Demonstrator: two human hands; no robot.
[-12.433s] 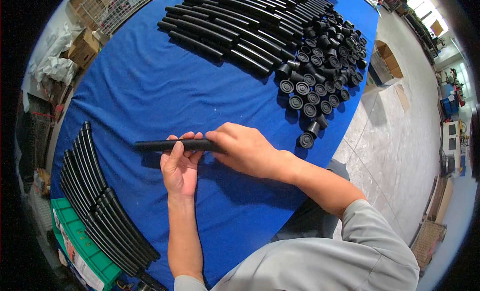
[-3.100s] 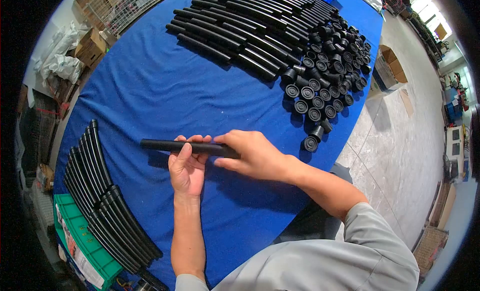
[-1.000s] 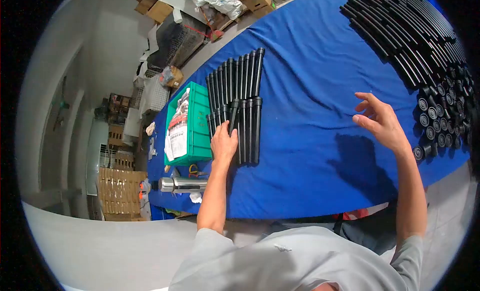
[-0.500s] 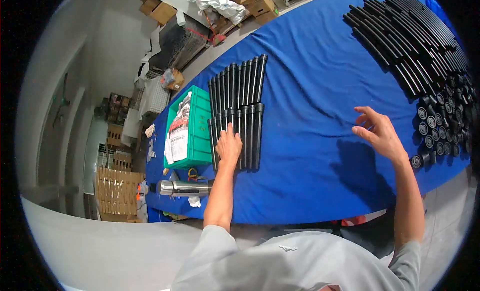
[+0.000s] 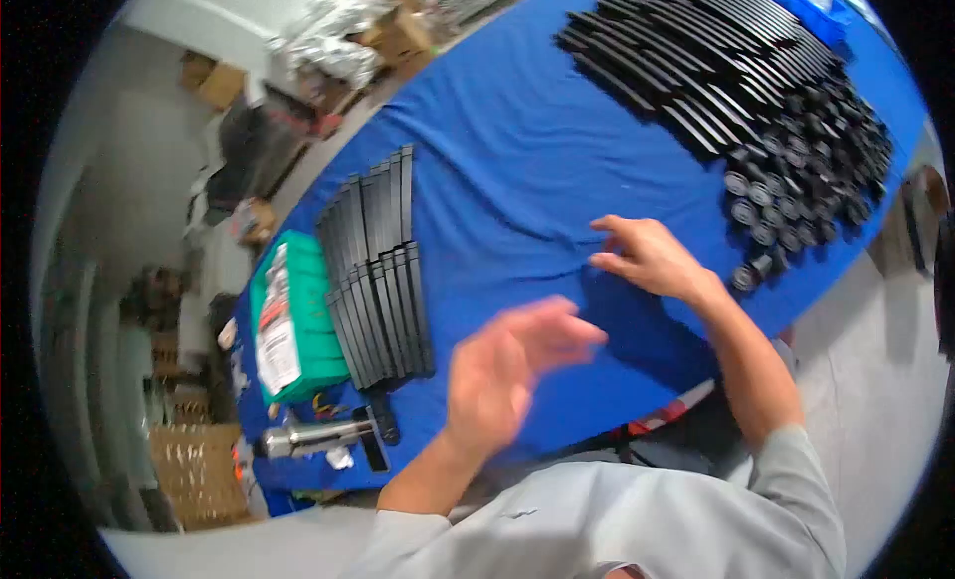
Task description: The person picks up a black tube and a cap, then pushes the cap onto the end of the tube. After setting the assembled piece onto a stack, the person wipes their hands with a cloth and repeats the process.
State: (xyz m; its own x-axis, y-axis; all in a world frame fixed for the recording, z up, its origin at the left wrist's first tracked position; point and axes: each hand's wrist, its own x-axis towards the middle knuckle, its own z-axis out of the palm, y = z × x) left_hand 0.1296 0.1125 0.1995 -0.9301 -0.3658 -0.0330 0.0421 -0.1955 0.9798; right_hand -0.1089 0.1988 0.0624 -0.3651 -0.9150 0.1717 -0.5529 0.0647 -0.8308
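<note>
My left hand (image 5: pixel 512 375), smeared by motion, hangs over the near part of the blue cloth with its fingers stretched to the right; nothing shows in it. Farther right, my right hand (image 5: pixel 652 258) hovers above the cloth, thumb and fingers apart and slightly bent, holding nothing. To the left, black tubes with wider collars at their upper ends (image 5: pixel 378 310) lie side by side in two rows. Many thin black tubes (image 5: pixel 686 57) are laid out at the far right. Beside them is a heap of round black end pieces (image 5: pixel 796 181), nearest to my right hand.
A green crate (image 5: pixel 316 325) with printed paper on it stands left of the tube rows. A steel flask (image 5: pixel 298 438), a dark phone-like slab (image 5: pixel 373 450) and crumpled white tissue (image 5: pixel 340 458) lie at the near left. Cardboard boxes (image 5: pixel 398 37) stand beyond the table.
My left hand has lifted off the tube rows and swung right toward my right hand. The camera view has turned right, so the table contents appear farther left. My right hand stays empty.
</note>
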